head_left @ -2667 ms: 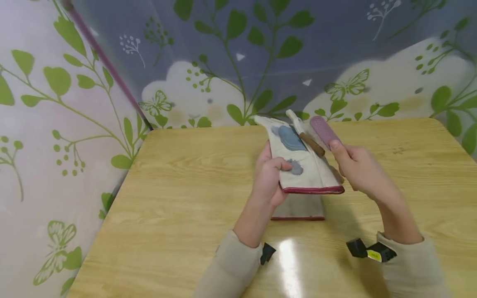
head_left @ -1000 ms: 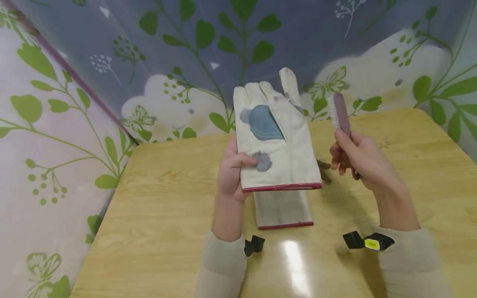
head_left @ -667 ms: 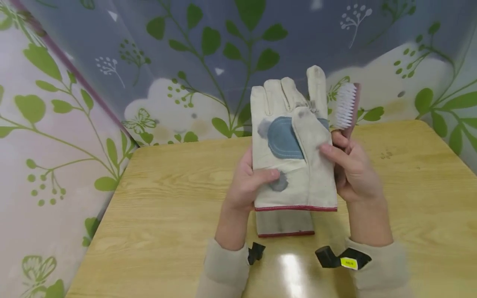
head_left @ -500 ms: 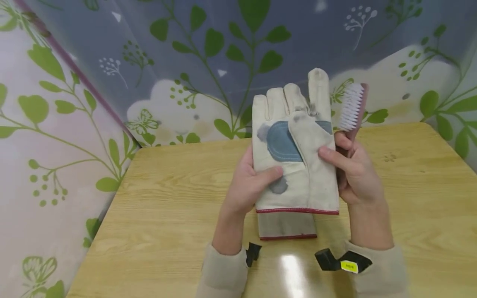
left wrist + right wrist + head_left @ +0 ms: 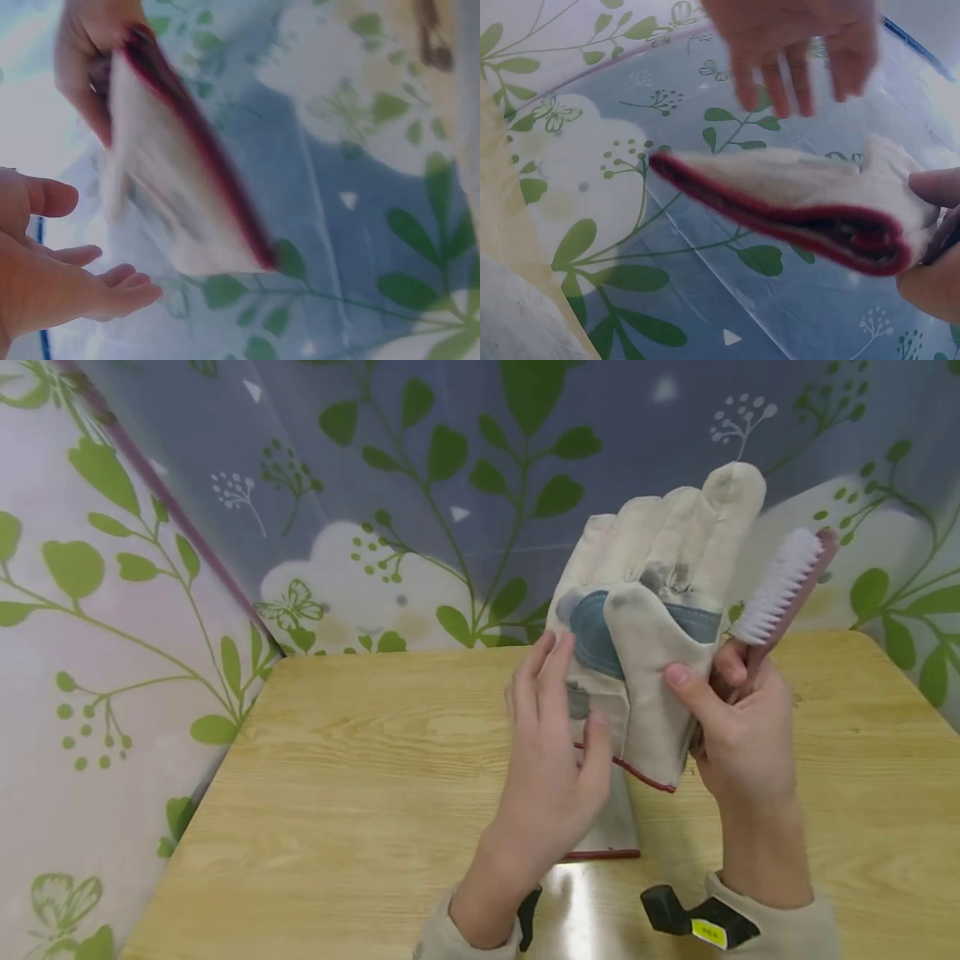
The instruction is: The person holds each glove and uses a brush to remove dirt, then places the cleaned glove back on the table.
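Note:
A cream work glove with a blue palm patch, grey stains and a red-edged cuff is held up, tilted, over the table. My right hand grips its thumb side, thumb on the front. That same hand also holds a pink scrubbing brush, white bristles toward the glove. My left hand is beside the cuff with fingers extended; in the left wrist view a gap separates this hand from the glove. The right wrist view looks into the cuff opening. Another glove lies beneath, mostly hidden.
The wooden table stands against walls covered in leaf-patterned sheeting. Light glares off the tabletop near the front. Black wrist cameras sit at both cuffs.
My left hand has let go of the glove. My right hand moved from holding only the brush to gripping the glove too, and has tilted the glove rightward.

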Demonstrator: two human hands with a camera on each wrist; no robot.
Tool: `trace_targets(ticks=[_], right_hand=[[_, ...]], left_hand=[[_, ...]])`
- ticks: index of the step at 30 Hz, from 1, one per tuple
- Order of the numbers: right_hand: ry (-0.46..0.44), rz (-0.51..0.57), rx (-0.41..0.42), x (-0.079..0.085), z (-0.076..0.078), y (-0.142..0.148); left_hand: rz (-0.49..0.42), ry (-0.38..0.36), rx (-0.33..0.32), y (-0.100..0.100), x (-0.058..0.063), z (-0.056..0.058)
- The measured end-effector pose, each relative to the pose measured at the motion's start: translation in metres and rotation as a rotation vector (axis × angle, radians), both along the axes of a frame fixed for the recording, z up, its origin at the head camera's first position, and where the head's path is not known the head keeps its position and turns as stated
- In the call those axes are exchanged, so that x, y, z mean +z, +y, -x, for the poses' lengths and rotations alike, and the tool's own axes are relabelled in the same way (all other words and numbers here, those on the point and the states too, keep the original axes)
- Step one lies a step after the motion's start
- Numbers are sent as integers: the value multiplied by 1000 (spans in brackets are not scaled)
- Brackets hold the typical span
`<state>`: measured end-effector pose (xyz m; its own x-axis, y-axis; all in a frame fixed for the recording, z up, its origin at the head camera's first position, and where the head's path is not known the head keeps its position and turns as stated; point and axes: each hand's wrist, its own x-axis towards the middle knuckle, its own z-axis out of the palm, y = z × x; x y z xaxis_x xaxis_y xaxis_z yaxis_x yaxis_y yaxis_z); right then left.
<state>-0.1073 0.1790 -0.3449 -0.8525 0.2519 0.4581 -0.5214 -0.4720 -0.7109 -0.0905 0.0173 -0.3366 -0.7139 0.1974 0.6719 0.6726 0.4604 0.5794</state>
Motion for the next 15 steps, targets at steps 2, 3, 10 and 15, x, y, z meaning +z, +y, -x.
trace_targets(ticks=[2,3,10,15], right_hand=[[7,-21,-57,2,-2,-4],[7,-33,-83,3,-3,-5],[64,-55,-53,6,-13,-14],[142,-86,92,6,-18,-22]], left_hand=[[44,40,-21,3,3,-6],[71,41,-22,4,3,-8],[300,-63,1,7,1,-12],[163,-142,-108,6,-3,-8]])
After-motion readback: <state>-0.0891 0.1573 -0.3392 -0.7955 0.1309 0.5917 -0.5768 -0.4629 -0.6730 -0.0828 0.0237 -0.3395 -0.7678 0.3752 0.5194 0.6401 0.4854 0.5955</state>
